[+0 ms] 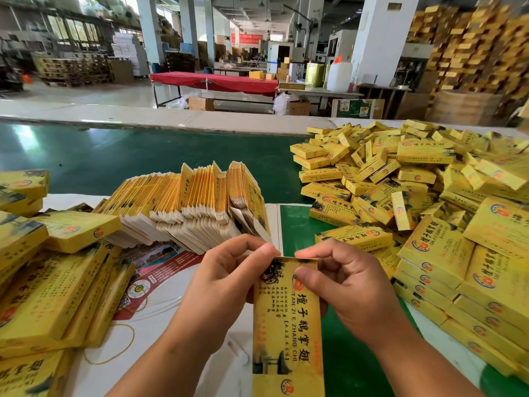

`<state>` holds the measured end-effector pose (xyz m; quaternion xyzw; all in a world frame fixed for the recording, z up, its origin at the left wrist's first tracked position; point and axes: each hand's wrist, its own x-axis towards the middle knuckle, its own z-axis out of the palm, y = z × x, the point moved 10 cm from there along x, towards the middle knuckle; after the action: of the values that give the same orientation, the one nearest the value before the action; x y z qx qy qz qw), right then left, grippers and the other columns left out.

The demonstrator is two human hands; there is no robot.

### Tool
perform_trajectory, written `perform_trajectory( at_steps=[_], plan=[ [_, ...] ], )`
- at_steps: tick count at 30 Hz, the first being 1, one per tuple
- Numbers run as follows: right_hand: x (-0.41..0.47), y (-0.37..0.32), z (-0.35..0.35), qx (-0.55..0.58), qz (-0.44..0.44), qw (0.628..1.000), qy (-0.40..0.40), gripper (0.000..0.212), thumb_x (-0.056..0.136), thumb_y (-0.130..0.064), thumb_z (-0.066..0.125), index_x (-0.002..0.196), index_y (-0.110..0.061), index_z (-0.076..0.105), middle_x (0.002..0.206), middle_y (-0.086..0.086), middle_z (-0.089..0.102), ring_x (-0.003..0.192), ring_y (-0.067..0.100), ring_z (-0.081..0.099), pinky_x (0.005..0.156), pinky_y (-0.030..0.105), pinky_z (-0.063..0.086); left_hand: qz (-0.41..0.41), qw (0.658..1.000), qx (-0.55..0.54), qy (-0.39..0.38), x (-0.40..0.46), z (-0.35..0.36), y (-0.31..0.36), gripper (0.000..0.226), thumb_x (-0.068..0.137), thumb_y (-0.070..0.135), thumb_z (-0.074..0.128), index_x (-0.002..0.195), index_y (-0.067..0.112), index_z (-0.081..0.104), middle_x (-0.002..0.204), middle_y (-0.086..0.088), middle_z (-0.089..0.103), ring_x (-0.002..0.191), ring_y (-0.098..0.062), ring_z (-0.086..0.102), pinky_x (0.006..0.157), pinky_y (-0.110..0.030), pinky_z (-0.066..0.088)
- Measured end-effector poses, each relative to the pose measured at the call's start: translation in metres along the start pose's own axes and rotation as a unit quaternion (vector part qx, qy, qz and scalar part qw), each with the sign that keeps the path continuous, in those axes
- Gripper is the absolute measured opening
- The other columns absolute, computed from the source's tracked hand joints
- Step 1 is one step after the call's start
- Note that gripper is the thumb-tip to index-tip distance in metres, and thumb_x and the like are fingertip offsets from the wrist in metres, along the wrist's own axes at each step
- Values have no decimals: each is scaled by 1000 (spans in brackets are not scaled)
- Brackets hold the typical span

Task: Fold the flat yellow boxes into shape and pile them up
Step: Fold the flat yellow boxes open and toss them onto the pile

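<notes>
Head view shows a yellow box (287, 325) held near, over the table (200, 353); left hand (226, 277) and right hand (347, 277) pinch its far end. Flat boxes (189, 207) stand behind; folded boxes (415, 196) heap right.

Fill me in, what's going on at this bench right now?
A person is folding yellow boxes. Both hands hold one yellow box by its far end: the left hand grips the left corner, the right hand pinches the top edge. A row of flat blanks stands behind the hands, and a big heap of folded boxes lies to the right on the green table.
</notes>
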<state>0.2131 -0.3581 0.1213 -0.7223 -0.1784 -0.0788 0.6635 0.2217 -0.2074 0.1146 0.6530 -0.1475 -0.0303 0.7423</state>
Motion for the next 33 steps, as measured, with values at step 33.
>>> perform_trajectory(
  at_steps=[33],
  plan=[
    [-6,-24,0,-123,-62,985,100,13,85,-39,70,92,-30,77,77,-10,74,69,7,71,57,20,56,122,832,534,86,-21,23,19,87,62,59,56,138,36,19,115,25,36,108,3,35,86,-14,30]
  ],
)
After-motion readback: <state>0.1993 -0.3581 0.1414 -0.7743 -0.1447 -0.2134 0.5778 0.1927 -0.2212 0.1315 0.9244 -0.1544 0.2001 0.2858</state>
